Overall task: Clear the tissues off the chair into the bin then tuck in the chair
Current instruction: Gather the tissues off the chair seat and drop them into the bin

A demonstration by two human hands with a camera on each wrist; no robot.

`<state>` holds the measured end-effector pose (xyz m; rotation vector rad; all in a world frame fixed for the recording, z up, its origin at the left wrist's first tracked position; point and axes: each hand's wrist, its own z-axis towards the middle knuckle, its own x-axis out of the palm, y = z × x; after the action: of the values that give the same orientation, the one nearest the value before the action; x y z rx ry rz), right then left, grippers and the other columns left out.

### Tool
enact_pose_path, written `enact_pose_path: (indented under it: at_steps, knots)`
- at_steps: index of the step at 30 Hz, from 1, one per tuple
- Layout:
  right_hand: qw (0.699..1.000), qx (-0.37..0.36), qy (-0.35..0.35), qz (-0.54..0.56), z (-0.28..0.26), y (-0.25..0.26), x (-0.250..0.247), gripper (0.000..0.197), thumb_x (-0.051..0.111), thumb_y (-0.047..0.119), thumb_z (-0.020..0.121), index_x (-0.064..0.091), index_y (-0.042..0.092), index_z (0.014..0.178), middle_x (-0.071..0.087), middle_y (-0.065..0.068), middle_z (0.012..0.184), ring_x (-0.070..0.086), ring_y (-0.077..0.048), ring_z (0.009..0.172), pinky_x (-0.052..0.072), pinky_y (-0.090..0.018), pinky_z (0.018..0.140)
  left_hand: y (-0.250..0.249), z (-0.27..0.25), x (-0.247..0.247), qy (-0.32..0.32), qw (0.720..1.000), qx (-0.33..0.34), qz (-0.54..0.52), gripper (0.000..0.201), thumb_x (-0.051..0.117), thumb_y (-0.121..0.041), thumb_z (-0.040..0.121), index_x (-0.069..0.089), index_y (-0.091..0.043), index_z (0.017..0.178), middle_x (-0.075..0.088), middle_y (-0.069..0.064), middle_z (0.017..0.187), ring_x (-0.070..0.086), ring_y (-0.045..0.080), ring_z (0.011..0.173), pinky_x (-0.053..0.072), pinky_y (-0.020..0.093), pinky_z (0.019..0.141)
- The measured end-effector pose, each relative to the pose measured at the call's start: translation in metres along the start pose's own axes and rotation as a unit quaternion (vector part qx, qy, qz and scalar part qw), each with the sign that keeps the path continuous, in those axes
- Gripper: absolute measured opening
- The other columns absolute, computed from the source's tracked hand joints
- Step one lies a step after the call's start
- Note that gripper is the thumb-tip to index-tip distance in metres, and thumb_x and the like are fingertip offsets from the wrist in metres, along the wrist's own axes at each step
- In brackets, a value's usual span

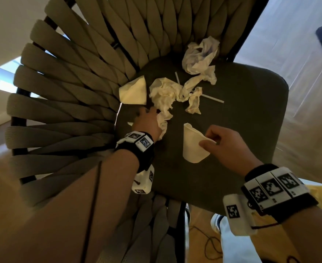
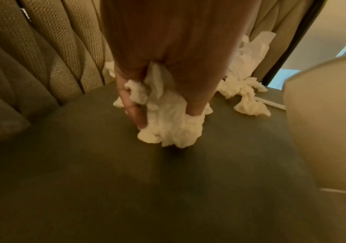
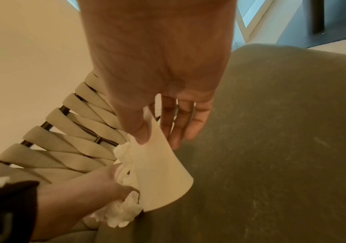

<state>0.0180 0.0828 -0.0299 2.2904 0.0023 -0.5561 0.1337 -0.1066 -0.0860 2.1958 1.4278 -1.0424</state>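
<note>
At the left of the head view the chair shows a curved back of thick, twisted beige fabric straps on a dark frame, and a dark olive seat that fills the middle. The left hand reaches down onto the seat near the back, its grip clamped on a crumpled white tissue; in the left wrist view the fingers curl round that wad, which bulges out below them and touches the seat. Just above it in the head view lie a folded, flat napkin against the straps and a large crumpled tissue. Right of these a twisted tissue lies with its long axis running top to bottom of the frame, over a thin white straw that slants down to the right. Higher up, at the foot of the back, sits a bigger loose wad. At the lower right the right hand pinches a stiff, curved white piece like a paper cup between thumb and fingers, held just over the seat. The wrist bands carry black-and-white square markers; no writing is readable.
</note>
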Motion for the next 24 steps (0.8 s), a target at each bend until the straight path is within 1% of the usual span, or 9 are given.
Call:
enact_pose_path:
  at_steps: [2, 4, 8, 10, 12, 15, 18, 20, 24]
  knots:
    - [1.0, 0.009, -0.002, 0.009, -0.007, -0.008, -0.002, 0.008, 0.062, 0.025, 0.088, 0.056, 0.026, 0.083, 0.058, 0.007, 0.085, 0.056, -0.006, 0.072, 0.039, -0.018, 0.06, -0.003, -0.009, 0.007, -0.006, 1.0, -0.005, -0.024, 0.065, 0.069, -0.022, 0.079, 0.037, -0.02, 0.135, 0.034, 0.014, 0.141, 0.047, 0.038, 0.122, 0.043, 0.045, 0.096]
    - [1.0, 0.013, -0.014, 0.016, -0.017, -0.021, -0.006, 0.008, 0.062, 0.026, 0.087, 0.056, 0.026, 0.082, 0.058, 0.007, 0.082, 0.055, -0.005, 0.069, 0.038, -0.018, 0.059, -0.007, -0.022, 0.007, 0.003, 0.998, 0.015, -0.053, 0.057, 0.07, -0.021, 0.077, 0.044, -0.017, 0.127, 0.047, 0.013, 0.13, 0.052, 0.033, 0.117, 0.044, 0.042, 0.093]
    - [0.997, 0.026, -0.066, 0.035, -0.047, -0.06, -0.017, 0.011, 0.063, 0.026, 0.087, 0.056, 0.024, 0.079, 0.057, 0.008, 0.077, 0.054, -0.005, 0.066, 0.037, -0.015, 0.057, -0.033, -0.061, 0.0, 0.091, 0.981, 0.086, -0.145, 0.053, 0.072, -0.025, 0.077, 0.05, -0.02, 0.125, 0.058, 0.0, 0.117, 0.055, 0.017, 0.11, 0.043, 0.031, 0.089]
    - [0.992, 0.045, -0.11, 0.05, -0.065, -0.087, -0.027, 0.011, 0.064, 0.024, 0.086, 0.057, 0.02, 0.078, 0.058, 0.005, 0.074, 0.054, -0.007, 0.066, 0.037, -0.017, 0.055, -0.063, -0.08, 0.001, 0.129, 0.973, 0.129, -0.138, 0.049, 0.072, -0.028, 0.078, 0.052, -0.024, 0.122, 0.058, -0.006, 0.11, 0.056, 0.013, 0.105, 0.042, 0.027, 0.085]
    - [0.979, 0.067, -0.177, 0.071, -0.085, -0.119, -0.042, 0.012, 0.064, 0.02, 0.085, 0.06, 0.011, 0.079, 0.059, -0.001, 0.072, 0.054, -0.013, 0.067, 0.04, -0.019, 0.056, -0.106, -0.096, 0.009, 0.149, 0.965, 0.194, -0.09, 0.041, 0.07, -0.032, 0.079, 0.054, -0.021, 0.116, 0.059, -0.005, 0.105, 0.059, 0.013, 0.1, 0.045, 0.028, 0.08]
    - [0.941, 0.131, -0.298, 0.095, -0.119, -0.18, -0.07, 0.016, 0.065, 0.016, 0.084, 0.058, 0.006, 0.073, 0.059, -0.008, 0.069, 0.052, -0.016, 0.063, 0.038, -0.014, 0.055, -0.179, -0.118, 0.042, 0.169, 0.945, 0.277, -0.034, 0.034, 0.065, -0.028, 0.085, 0.055, -0.012, 0.113, 0.062, 0.005, 0.107, 0.062, 0.02, 0.097, 0.051, 0.035, 0.084]
    - [0.893, 0.205, -0.382, 0.117, -0.152, -0.251, -0.095, 0.017, 0.064, 0.014, 0.084, 0.053, 0.01, 0.071, 0.056, -0.006, 0.068, 0.052, -0.025, 0.067, 0.035, -0.03, 0.058, -0.244, -0.136, 0.093, 0.22, 0.923, 0.308, -0.07, 0.036, 0.072, -0.023, 0.08, 0.057, -0.019, 0.112, 0.064, 0.001, 0.108, 0.064, 0.017, 0.096, 0.055, 0.034, 0.085]
    - [0.869, 0.256, -0.406, 0.118, -0.166, -0.299, -0.103, 0.014, 0.063, 0.013, 0.083, 0.053, 0.008, 0.074, 0.056, -0.005, 0.069, 0.051, -0.026, 0.068, 0.033, -0.029, 0.059, -0.284, -0.144, 0.135, 0.246, 0.91, 0.33, -0.056, 0.039, 0.074, -0.024, 0.078, 0.057, -0.023, 0.112, 0.062, -0.001, 0.109, 0.064, 0.015, 0.094, 0.056, 0.036, 0.084]
    - [0.816, 0.372, -0.42, 0.136, -0.169, -0.392, -0.104, 0.011, 0.063, 0.015, 0.08, 0.057, 0.006, 0.078, 0.062, -0.011, 0.079, 0.057, -0.032, 0.075, 0.036, -0.03, 0.065, -0.351, -0.145, 0.226, 0.241, 0.886, 0.393, 0.047, 0.049, 0.072, -0.028, 0.076, 0.051, -0.022, 0.12, 0.055, 0.0, 0.115, 0.059, 0.021, 0.101, 0.052, 0.038, 0.085]
